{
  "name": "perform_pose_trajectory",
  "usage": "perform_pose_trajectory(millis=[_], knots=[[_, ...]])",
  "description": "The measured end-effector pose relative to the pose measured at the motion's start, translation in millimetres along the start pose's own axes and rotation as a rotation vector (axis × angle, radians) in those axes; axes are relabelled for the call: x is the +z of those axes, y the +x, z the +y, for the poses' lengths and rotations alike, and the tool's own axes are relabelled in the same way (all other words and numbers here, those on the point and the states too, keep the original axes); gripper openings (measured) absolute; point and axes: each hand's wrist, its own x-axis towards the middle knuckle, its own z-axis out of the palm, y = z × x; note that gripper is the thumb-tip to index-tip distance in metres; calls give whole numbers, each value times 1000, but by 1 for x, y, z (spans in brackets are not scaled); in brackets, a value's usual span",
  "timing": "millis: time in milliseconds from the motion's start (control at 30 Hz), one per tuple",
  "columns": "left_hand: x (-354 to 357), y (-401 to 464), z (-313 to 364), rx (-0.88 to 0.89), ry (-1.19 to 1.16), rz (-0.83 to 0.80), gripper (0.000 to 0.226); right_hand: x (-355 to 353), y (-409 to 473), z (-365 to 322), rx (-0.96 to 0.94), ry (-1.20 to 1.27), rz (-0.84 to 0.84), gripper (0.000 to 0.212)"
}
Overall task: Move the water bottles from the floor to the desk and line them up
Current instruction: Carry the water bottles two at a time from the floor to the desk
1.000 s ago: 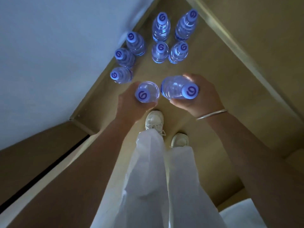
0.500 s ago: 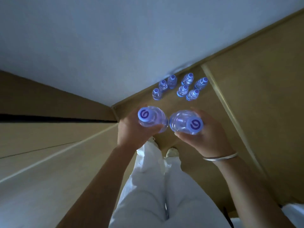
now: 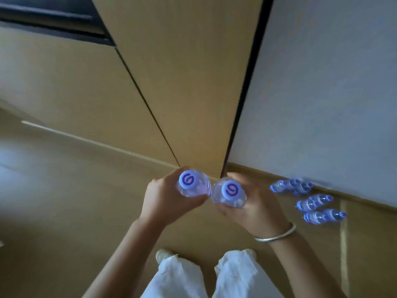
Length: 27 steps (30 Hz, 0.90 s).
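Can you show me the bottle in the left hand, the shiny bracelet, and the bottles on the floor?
Left-hand bottle [image 3: 186, 179]: head view, on its purple cap.
Bracelet [image 3: 277, 235]: head view, on the band at the right wrist.
Floor bottles [image 3: 309, 204]: head view, on one bottle's body.

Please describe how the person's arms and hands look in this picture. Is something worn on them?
Both forearms are bare: no sleeves and no gloves show. The right hand has a thin, plain silver-coloured bangle around its wrist. The left hand and its wrist carry nothing that I can see; no rings or watch are visible on either hand, though the picture is dim and a little blurred.
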Motion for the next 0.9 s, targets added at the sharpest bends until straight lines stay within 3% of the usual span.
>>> perform_pose_trajectory(millis=[133, 200, 333, 467, 600, 700, 900], knots=[[-89, -31, -66, -127, -81, 183, 39, 63, 30, -80, -102, -18, -137, 80], [-130, -50, -102, -186, -95, 258, 45, 97, 44, -124, -137, -95, -257, 73], [-199, -90, -164, -318, -70, 389, 34, 163, 63, -198, -222, -69, -395, 62], [-245, -126, -219, -462, 0, 511, 25, 226, 79, -257, -375, -93, -499, 69], [-278, -148, -262, -605, 20, 588, 28, 279, 99, -306, -503, -169, -601, 63], [-300, -146, -284, -668, 59, 607, 36, 313, 121, -335, -586, -184, -670, 71], [-346, -104, -341, -760, 21, 655, 26, 373, 191, -395, -694, -247, -792, 41]])
